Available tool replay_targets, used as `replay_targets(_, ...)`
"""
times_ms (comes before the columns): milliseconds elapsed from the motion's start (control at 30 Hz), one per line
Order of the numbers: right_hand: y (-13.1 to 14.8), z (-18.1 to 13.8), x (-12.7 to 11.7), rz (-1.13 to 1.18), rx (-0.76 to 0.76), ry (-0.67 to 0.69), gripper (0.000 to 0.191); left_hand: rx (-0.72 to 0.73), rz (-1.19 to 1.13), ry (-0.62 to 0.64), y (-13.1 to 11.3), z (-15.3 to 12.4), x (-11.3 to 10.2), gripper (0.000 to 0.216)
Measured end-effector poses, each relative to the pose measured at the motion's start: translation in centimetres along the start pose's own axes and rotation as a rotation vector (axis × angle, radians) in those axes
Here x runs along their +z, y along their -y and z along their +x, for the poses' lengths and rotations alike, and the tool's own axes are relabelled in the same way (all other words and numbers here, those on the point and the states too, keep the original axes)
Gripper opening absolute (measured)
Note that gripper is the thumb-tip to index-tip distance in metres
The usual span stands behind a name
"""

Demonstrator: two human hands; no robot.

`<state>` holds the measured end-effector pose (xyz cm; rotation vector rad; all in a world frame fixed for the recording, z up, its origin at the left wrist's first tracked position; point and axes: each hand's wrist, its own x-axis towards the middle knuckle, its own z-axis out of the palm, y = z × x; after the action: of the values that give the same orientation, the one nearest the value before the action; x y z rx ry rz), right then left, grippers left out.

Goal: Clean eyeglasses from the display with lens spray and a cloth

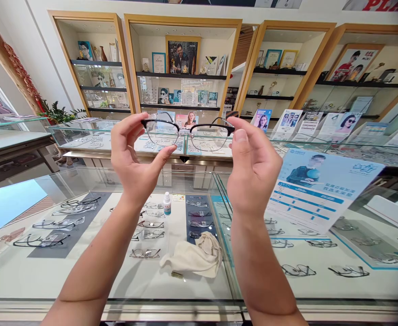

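I hold a pair of black half-rim glasses [185, 132] up in the air at eye height, lenses facing me. My left hand [134, 156] pinches the left end of the frame between thumb and fingers. My right hand [253, 165] pinches the right end the same way. Both arms reach up from the bottom of the view over a glass counter [124, 280]. Below the hands a cream cleaning cloth [194, 258] lies crumpled on the counter, and a small white bottle [167, 203] stands beyond it.
Under the glass top lie several pairs of glasses [144, 253] on grey and white trays. A blue and white leaflet stand [321, 188] stands on the counter at the right. Another glass counter [93, 136] and wooden wall shelves [182, 68] with pictures fill the back.
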<state>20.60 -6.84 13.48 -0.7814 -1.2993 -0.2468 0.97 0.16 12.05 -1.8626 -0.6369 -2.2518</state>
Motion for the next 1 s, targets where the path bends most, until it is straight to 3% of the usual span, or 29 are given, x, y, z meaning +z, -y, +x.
replay_targets(300, 0.2, -0.1, -0.2, 0.158, 0.041, -0.007, 0.034, 0.045, -0.020, -0.012, 0.0, -0.1, 0.0, 0.075)
replay_targets(567, -2.2, 0.5, 0.2, 0.323, 0.174, 0.087, 0.033, 0.116, -0.044, -0.037, -0.7, -1.2, -0.1, 0.082)
replay_targets(1000, -1.4, 0.4, -0.1, 0.336, 0.248, 0.107, 0.032, 0.069, -0.059, -0.008, -0.3, -0.6, -0.1, 0.080)
